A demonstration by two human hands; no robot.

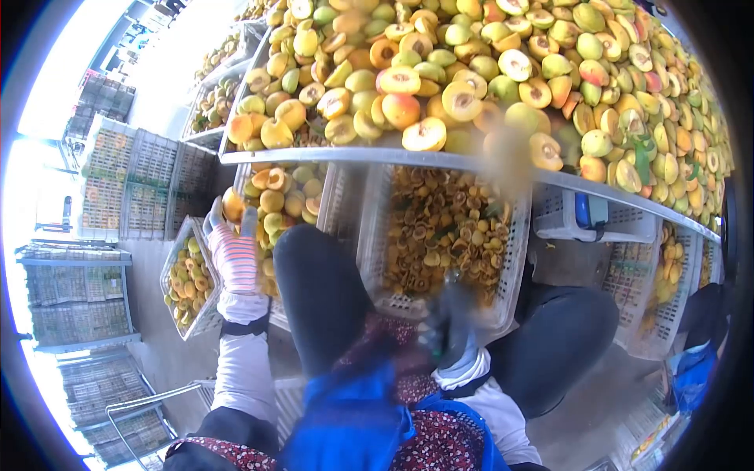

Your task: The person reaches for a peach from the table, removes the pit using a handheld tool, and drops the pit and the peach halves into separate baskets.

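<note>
My left hand [234,255], in a pink and grey striped glove, is closed on a yellow-orange peach [232,204] at the left edge of a crate of peach halves [271,200]. My right hand [449,318], in a dark glove, is over the near edge of a crate of brown peach pits and scraps [440,228]. Its fingers look curled, with a small green spot near them; blur hides what they hold. Above both crates, a metal-edged table [377,155] is heaped with whole and halved peaches [463,102].
Another crate of peaches [188,282] stands on the floor at left. Stacked crates [133,180] rise behind it. On the right, a blue object [591,210] sits in a white crate under the table, near a further peach crate [667,267]. My knees flank the scrap crate.
</note>
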